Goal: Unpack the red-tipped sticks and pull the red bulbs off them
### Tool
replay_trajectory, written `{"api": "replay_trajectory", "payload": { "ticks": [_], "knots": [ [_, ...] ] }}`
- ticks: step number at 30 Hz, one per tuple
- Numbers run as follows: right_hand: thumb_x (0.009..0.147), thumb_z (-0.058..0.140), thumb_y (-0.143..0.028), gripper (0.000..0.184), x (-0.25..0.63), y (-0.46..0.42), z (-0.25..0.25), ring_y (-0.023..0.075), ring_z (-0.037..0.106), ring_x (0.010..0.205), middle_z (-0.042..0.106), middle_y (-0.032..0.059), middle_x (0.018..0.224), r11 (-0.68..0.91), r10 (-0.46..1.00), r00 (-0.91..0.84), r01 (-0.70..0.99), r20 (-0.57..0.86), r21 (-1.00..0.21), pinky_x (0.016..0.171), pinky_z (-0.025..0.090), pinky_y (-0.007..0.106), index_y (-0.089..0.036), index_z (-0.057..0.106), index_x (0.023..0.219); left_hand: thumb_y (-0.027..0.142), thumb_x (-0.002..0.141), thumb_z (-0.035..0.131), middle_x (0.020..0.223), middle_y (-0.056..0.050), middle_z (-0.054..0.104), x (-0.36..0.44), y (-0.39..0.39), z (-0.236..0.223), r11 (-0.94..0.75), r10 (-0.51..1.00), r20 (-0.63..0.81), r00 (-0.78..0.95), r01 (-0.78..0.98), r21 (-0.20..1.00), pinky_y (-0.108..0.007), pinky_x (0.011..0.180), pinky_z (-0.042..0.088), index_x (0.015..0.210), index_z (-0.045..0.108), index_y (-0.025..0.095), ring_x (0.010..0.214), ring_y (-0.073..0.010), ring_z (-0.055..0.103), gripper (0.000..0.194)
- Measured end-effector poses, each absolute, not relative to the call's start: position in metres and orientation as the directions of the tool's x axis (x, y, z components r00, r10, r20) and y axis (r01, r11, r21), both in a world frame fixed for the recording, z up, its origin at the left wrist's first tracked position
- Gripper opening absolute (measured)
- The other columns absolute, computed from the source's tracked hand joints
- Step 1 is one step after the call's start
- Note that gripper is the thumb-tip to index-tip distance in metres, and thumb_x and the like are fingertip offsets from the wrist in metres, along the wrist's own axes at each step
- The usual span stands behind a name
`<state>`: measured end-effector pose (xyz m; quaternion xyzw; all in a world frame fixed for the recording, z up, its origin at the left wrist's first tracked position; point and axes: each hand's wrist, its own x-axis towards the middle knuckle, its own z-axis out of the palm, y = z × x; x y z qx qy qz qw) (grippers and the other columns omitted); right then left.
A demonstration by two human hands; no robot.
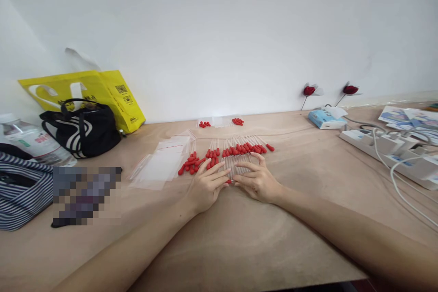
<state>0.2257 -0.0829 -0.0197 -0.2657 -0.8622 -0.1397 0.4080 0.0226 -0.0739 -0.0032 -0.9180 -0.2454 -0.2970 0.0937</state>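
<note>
My left hand [208, 186] is closed, with its fingertips at a red rubber dropper bulb [228, 181] in front of me. Facing it from the right, my right hand [259, 180] has its fingers bent and their tips together near the same bulb; what they pinch is hidden. Clear glass dropper tubes [230, 162] lie side by side between and under the fingers. Just beyond is a row of glass droppers with red bulbs [244, 148], tips pointing away. More red-bulbed droppers [191, 164] lie in a looser pile beyond my left hand.
Clear zip bags [160, 162] lie left of the droppers. Bagged droppers [221, 122] rest by the wall. At left are a yellow bag [128, 100], a black pouch [99, 132], a bottle [30, 141] and a striped bag [23, 191]. Tissues [325, 119] and a cabled power strip [386, 150] stand right.
</note>
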Motion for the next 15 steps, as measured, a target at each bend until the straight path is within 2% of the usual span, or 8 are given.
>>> {"api": "replay_trajectory", "payload": {
  "ticks": [6, 15],
  "knots": [
    [0.083, 0.049, -0.022, 0.012, 0.2253, -0.0858, -0.0159, 0.0150, 0.056, 0.097, 0.068, -0.0023, 0.066, 0.816, 0.352, -0.543, 0.576, 0.763, 0.033, 0.099, 0.012, 0.045, -0.022, 0.061, 0.084, 0.018, 0.084, 0.046, 0.102, -0.003, 0.065, 0.0219, -0.0748, -0.0031, -0.865, 0.403, 0.589, 0.701, 0.503, -0.006, -0.049, 0.100, 0.026, 0.085, 0.063, 0.020, 0.107, -0.0203, 0.052, 0.018],
    [0.081, 0.051, -0.021, 0.011, 0.2253, -0.0868, -0.0168, 0.0149, 0.056, 0.096, 0.069, -0.0029, 0.068, 0.824, 0.342, -0.523, 0.567, 0.781, 0.019, 0.098, 0.013, 0.044, -0.022, 0.061, 0.085, 0.013, 0.083, 0.045, 0.100, -0.004, 0.066, 0.0220, -0.0763, -0.0036, -0.872, 0.392, 0.597, 0.700, 0.490, -0.002, -0.050, 0.098, 0.027, 0.094, 0.061, 0.019, 0.107, -0.0206, 0.053, 0.021]
  ]
}}
